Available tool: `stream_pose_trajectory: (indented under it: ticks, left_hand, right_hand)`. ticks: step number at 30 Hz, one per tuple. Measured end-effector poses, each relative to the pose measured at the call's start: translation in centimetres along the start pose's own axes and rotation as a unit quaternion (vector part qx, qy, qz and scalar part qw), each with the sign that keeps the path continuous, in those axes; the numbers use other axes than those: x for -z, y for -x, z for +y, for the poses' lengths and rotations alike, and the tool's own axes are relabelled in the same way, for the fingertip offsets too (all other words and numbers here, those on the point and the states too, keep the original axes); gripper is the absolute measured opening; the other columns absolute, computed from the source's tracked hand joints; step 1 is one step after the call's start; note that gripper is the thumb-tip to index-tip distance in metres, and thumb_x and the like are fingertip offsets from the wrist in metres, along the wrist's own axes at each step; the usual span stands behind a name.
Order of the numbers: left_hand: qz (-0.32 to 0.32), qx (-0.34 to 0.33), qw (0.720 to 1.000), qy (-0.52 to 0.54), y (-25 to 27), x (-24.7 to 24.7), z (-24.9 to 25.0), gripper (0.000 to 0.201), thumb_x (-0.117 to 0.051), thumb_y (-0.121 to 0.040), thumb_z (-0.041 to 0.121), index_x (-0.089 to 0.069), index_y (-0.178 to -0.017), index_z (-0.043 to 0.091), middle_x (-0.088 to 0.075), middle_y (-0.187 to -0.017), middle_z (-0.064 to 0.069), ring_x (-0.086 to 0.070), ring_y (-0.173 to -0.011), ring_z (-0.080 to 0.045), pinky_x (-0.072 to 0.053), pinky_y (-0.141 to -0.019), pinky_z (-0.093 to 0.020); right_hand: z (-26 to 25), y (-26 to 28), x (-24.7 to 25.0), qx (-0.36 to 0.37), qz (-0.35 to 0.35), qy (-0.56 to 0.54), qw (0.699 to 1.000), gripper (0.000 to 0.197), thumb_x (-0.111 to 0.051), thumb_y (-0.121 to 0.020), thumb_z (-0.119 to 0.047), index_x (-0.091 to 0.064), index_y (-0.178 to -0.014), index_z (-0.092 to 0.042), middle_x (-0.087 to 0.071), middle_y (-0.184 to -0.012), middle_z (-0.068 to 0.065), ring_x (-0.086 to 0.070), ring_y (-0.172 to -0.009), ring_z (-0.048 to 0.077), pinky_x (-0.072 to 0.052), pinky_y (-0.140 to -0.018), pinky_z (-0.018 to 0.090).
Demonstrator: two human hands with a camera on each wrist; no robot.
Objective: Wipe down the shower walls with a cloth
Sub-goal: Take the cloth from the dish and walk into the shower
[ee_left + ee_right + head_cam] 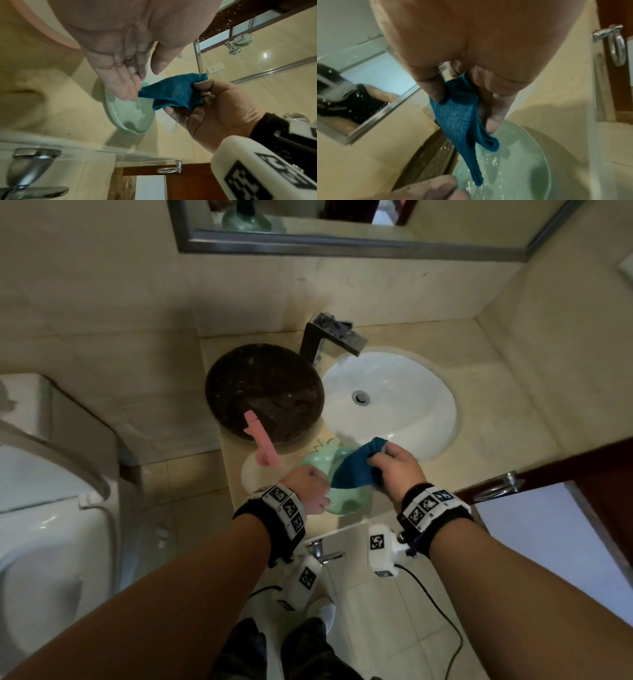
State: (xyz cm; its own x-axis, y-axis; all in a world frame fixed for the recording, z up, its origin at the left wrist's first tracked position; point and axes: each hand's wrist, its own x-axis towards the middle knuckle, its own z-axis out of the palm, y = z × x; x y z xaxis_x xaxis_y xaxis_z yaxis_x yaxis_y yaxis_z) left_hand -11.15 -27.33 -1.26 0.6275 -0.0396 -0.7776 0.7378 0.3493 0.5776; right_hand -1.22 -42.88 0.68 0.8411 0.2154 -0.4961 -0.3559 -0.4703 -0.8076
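A blue cloth (356, 469) hangs wet over a pale green bowl (346, 505) of water on the counter's front edge. My right hand (378, 462) pinches the cloth's upper end between thumb and fingers; in the right wrist view the cloth (455, 119) dangles from that hand (464, 112) towards the water (513, 169). My left hand (311, 491) hovers over the bowl's left side. In the left wrist view its fingers (120, 81) are straight and loose, their tips right beside the cloth's lower corner (142, 93). Whether they touch it is unclear.
A white sink (442, 405) with a dark faucet (329, 337) sits behind the bowl. A dark round basin (263, 385) and a pink handle (262, 445) lie to the left. A toilet (44, 508) stands at far left, a chrome towel ring (500, 487) at right, a mirror (342, 241) above.
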Motion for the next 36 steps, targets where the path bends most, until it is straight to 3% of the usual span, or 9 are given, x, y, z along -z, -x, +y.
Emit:
stream_pose_trajectory:
  ticks: [2, 5, 8, 11, 14, 21, 26, 31, 36]
  left_hand:
    - [0.046, -0.045, 0.998, -0.003, -0.2, -1.0, 0.1, 0.021, -0.048, -0.104, 0.002, -0.06, -0.096, 0.017, -0.063, -0.084, -0.006, -0.064, -0.069, -0.019, -0.06, -0.083, -0.038]
    - [0.038, -0.066, 0.995, 0.068, -0.7, -1.8, 0.4, 0.035, -0.055, -0.104, 0.0, -0.049, -0.131, 0.021, -0.06, -0.094, -0.008, -0.063, -0.077, -0.022, -0.057, -0.081, -0.039]
    - [-0.017, -0.062, 0.988, 0.14, -0.3, -2.4, 1.1, 0.032, -0.049, -0.106, -0.003, -0.051, -0.125, 0.023, -0.061, -0.099, -0.013, -0.062, -0.086, -0.026, -0.05, -0.079, -0.037]
    - [0.036, -0.084, 0.994, 0.066, -0.9, -2.9, 0.9, 0.044, -0.066, -0.098, -0.001, -0.054, -0.137, 0.015, -0.068, -0.099, -0.014, -0.065, -0.082, -0.022, -0.054, -0.072, -0.035]
    - [0.086, -0.109, 0.99, 0.0, -1.0, -3.0, 1.1, 0.026, -0.067, -0.097, -0.001, -0.062, -0.121, 0.003, -0.065, -0.083, -0.013, -0.059, -0.068, -0.02, -0.057, -0.065, -0.032]
    - [0.17, -0.127, 0.969, -0.127, -1.9, -2.2, 1.8, 0.021, -0.08, -0.087, 0.007, -0.062, -0.084, 0.017, -0.065, -0.087, -0.006, -0.067, -0.087, -0.031, -0.06, -0.089, -0.05]
    - [0.183, -0.122, 0.966, -0.134, -2.1, -2.0, 2.4, 0.016, -0.077, -0.091, 0.007, -0.066, -0.084, 0.016, -0.067, -0.086, -0.008, -0.064, -0.08, -0.025, -0.059, -0.082, -0.041]
    - [0.179, -0.078, 0.979, -0.065, -2.2, -2.6, 2.4, 0.01, -0.069, -0.097, 0.008, -0.071, -0.089, 0.014, -0.072, -0.109, -0.019, -0.07, -0.104, -0.034, -0.061, -0.091, -0.052]
    - [0.191, -0.085, 0.973, -0.101, -2.4, -2.4, 1.3, 0.025, -0.064, -0.099, 0.014, -0.069, -0.121, 0.005, -0.07, -0.123, -0.02, -0.068, -0.116, -0.04, -0.06, -0.094, -0.051]
  right_hand:
    - [-1.2, 0.8, 0.7, -0.017, 0.0, -0.061, 0.998, 0.011, -0.063, -0.076, -0.014, -0.053, -0.076, -0.019, -0.056, -0.078, 0.012, -0.058, -0.073, 0.027, -0.049, -0.061, 0.032]
    - [-1.6, 0.8, 1.7, -0.029, -0.021, -0.132, 0.991, 0.019, -0.053, -0.091, 0.001, -0.055, -0.082, -0.016, -0.062, -0.089, 0.016, -0.065, -0.076, 0.028, -0.056, -0.057, 0.032]
    - [-1.5, 0.7, 2.3, -0.037, -0.034, -0.186, 0.981, 0.017, -0.049, -0.093, 0.004, -0.057, -0.091, -0.012, -0.067, -0.097, 0.02, -0.07, -0.084, 0.033, -0.061, -0.069, 0.044]
    - [-1.2, 0.5, 2.8, -0.039, -0.032, -0.181, 0.982, 0.017, -0.05, -0.093, 0.004, -0.057, -0.091, -0.011, -0.067, -0.099, 0.02, -0.07, -0.088, 0.034, -0.061, -0.077, 0.049]
    - [-0.6, 0.3, 3.0, -0.035, -0.022, -0.133, 0.99, 0.016, -0.055, -0.095, 0.003, -0.06, -0.092, -0.012, -0.068, -0.099, 0.02, -0.07, -0.089, 0.032, -0.062, -0.078, 0.046]
    - [1.2, -1.0, 2.6, 0.0, -0.001, -0.056, 0.998, 0.013, -0.057, -0.093, 0.004, -0.06, -0.1, -0.007, -0.069, -0.107, 0.028, -0.072, -0.098, 0.04, -0.064, -0.079, 0.043]
    - [1.3, -1.8, 2.6, 0.012, 0.001, -0.001, 1.0, 0.023, -0.058, -0.092, 0.002, -0.06, -0.109, -0.012, -0.068, -0.11, 0.018, -0.071, -0.096, 0.032, -0.064, -0.082, 0.047]
    - [1.7, -1.4, 2.2, 0.069, -0.033, 0.117, 0.99, 0.042, -0.077, -0.08, -0.019, -0.058, -0.118, -0.022, -0.069, -0.11, 0.005, -0.07, -0.096, 0.025, -0.062, -0.084, 0.041]
    - [2.3, -1.6, 1.1, 0.114, -0.046, 0.235, 0.964, 0.061, -0.075, -0.086, -0.013, -0.049, -0.141, -0.019, -0.063, -0.13, 0.007, -0.062, -0.115, 0.026, -0.048, -0.095, 0.03]
